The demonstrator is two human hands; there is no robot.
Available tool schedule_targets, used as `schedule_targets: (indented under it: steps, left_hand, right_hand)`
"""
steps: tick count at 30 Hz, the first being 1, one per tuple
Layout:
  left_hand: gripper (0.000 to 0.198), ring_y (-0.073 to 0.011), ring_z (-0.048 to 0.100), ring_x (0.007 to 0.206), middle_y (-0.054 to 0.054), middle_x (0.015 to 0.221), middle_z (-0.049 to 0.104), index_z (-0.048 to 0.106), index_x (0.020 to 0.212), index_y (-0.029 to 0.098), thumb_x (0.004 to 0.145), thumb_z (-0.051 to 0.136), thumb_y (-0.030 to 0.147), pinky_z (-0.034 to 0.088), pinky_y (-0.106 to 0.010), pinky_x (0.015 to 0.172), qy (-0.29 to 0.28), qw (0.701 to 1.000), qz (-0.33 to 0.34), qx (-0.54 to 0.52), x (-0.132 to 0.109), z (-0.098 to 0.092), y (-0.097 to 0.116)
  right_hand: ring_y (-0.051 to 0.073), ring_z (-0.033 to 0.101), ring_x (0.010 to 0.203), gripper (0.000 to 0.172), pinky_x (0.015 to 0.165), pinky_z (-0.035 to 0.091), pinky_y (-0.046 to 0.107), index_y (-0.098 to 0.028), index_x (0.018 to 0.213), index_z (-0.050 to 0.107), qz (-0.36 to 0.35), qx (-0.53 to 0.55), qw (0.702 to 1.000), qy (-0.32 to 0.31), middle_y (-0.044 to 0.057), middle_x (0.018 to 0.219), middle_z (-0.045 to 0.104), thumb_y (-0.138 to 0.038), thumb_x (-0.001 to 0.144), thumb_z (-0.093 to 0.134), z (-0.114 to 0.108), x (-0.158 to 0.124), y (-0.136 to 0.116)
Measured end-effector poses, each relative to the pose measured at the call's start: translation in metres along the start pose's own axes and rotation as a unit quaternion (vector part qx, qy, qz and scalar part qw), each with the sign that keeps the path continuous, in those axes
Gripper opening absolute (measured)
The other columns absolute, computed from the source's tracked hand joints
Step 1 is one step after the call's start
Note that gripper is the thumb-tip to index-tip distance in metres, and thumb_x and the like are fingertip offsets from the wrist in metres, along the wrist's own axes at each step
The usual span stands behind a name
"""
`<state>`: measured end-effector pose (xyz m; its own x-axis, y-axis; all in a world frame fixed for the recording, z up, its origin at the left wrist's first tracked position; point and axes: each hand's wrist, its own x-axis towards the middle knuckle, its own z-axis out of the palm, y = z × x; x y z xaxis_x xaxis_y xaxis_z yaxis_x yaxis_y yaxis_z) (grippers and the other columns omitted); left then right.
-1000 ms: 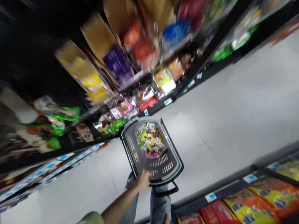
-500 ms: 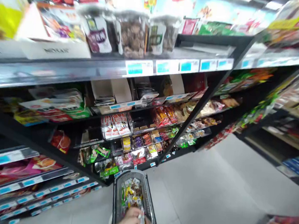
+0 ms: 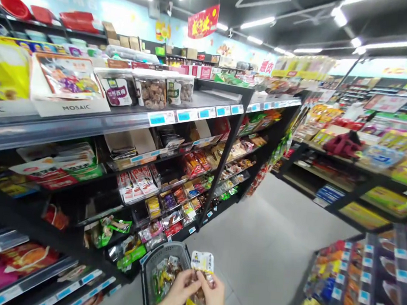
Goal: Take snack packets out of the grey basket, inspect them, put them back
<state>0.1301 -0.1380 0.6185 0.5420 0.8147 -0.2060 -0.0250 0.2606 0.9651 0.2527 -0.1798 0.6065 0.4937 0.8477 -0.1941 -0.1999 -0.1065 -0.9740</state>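
Note:
At the bottom centre both of my hands are closed on a small snack packet (image 3: 203, 262) with a white and yellow top. My left hand (image 3: 178, 291) pinches its left edge and my right hand (image 3: 214, 298) grips its right side. The packet is held upright just above a dark grey shopping basket (image 3: 152, 258) that stands on the floor below my hands. Several small wrapped snacks lie in the basket. My arms run off the lower edge of the view.
Black shelving (image 3: 225, 152) stocked with snack packs runs along my left, with blue price tags (image 3: 162, 118) on its edges. Another display rack (image 3: 359, 280) stands at my right. A grey floor aisle (image 3: 271, 234) leads ahead between them.
The view has swung up from the floor and basket to the aisle. My hands have lifted a packet out over the basket and now hold it upright together.

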Motion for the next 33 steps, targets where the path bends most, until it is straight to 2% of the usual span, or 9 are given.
schedule_targets:
  steps: [4, 7, 9, 11, 15, 20, 25, 31, 33]
  left_hand:
    - [0.041, -0.027, 0.069, 0.096, -0.009, 0.096, 0.075, 0.074, 0.095, 0.02, 0.076, 0.073, 0.057, 0.053, -0.038, 0.093, 0.073, 0.997, 0.021, -0.014, -0.006, 0.009, 0.008]
    - [0.044, -0.0252, 0.069, 0.095, -0.01, 0.101, 0.075, 0.073, 0.102, 0.018, 0.079, 0.072, 0.055, 0.054, -0.034, 0.089, 0.118, 0.992, 0.013, -0.038, -0.012, 0.003, 0.017]
    - [0.041, -0.0226, 0.069, 0.087, -0.008, 0.093, 0.075, 0.074, 0.094, 0.016, 0.077, 0.073, 0.053, 0.053, -0.031, 0.082, 0.144, 0.989, 0.015, -0.012, -0.015, -0.007, 0.021]
    - [0.037, -0.018, 0.065, 0.075, -0.005, 0.078, 0.072, 0.071, 0.079, 0.014, 0.077, 0.074, 0.052, 0.05, -0.026, 0.072, 0.155, 0.988, 0.021, 0.014, -0.017, -0.018, 0.023]
    - [0.039, -0.0143, 0.059, 0.064, -0.001, 0.066, 0.066, 0.065, 0.065, 0.015, 0.077, 0.074, 0.051, 0.045, -0.023, 0.063, 0.153, 0.988, 0.011, 0.023, -0.025, -0.032, 0.021]
    - [0.034, -0.0169, 0.063, 0.068, -0.004, 0.073, 0.071, 0.073, 0.076, 0.014, 0.072, 0.079, 0.047, 0.05, -0.025, 0.066, 0.149, 0.989, 0.004, -0.003, -0.033, -0.032, 0.027]
    - [0.036, -0.0203, 0.067, 0.074, -0.007, 0.079, 0.074, 0.074, 0.078, 0.014, 0.072, 0.079, 0.049, 0.053, -0.029, 0.071, 0.121, 0.993, 0.007, 0.017, -0.037, -0.034, 0.034]
    - [0.038, -0.0186, 0.066, 0.069, -0.005, 0.074, 0.072, 0.071, 0.074, 0.013, 0.073, 0.078, 0.05, 0.051, -0.027, 0.067, 0.103, 0.993, -0.006, 0.048, -0.038, -0.038, 0.024]
    - [0.037, -0.0188, 0.067, 0.069, -0.005, 0.074, 0.073, 0.071, 0.075, 0.013, 0.072, 0.078, 0.049, 0.052, -0.028, 0.068, 0.091, 0.995, -0.001, 0.045, -0.038, -0.037, 0.02]
  right_hand:
    - [0.022, 0.064, 0.058, 0.044, 0.057, 0.053, 0.031, -0.015, 0.076, 0.077, 0.03, 0.043, 0.998, -0.026, 0.007, 0.065, 0.071, -0.057, 0.066, 0.082, 0.006, -0.002, -0.007]
    - [0.021, 0.066, 0.065, 0.043, 0.063, 0.054, 0.03, -0.015, 0.079, 0.077, 0.04, 0.057, 0.996, -0.047, 0.008, 0.075, 0.074, -0.055, 0.065, 0.084, 0.008, -0.009, -0.012]
    - [0.022, 0.068, 0.072, 0.045, 0.07, 0.055, 0.033, -0.015, 0.082, 0.078, 0.051, 0.054, 0.996, -0.048, 0.009, 0.081, 0.076, -0.054, 0.061, 0.086, 0.009, -0.014, -0.017]
    - [0.021, 0.067, 0.069, 0.045, 0.07, 0.055, 0.033, -0.016, 0.08, 0.078, 0.073, 0.057, 0.994, -0.053, 0.009, 0.079, 0.076, -0.053, 0.057, 0.088, 0.012, -0.018, -0.021]
    - [0.018, 0.066, 0.064, 0.04, 0.067, 0.055, 0.031, -0.016, 0.081, 0.078, 0.092, 0.052, 0.991, -0.082, 0.007, 0.076, 0.076, -0.048, 0.06, 0.088, 0.016, -0.023, -0.024]
    - [0.02, 0.069, 0.074, 0.04, 0.071, 0.056, 0.031, -0.017, 0.087, 0.076, 0.091, 0.074, 0.988, -0.099, 0.008, 0.084, 0.077, -0.045, 0.062, 0.088, 0.02, -0.028, -0.019]
    - [0.016, 0.065, 0.069, 0.034, 0.064, 0.051, 0.026, -0.016, 0.085, 0.075, 0.077, 0.062, 0.988, -0.114, 0.006, 0.081, 0.074, -0.041, 0.065, 0.087, 0.022, -0.03, -0.017]
    - [0.014, 0.057, 0.058, 0.039, 0.052, 0.042, 0.024, -0.014, 0.083, 0.076, 0.11, 0.047, 0.99, -0.069, 0.005, 0.073, 0.071, -0.045, 0.061, 0.087, 0.02, -0.032, -0.017]
    - [0.012, 0.052, 0.054, 0.038, 0.051, 0.04, 0.024, -0.014, 0.08, 0.075, 0.123, 0.047, 0.988, -0.078, 0.002, 0.065, 0.067, -0.046, 0.061, 0.086, 0.018, -0.032, -0.017]
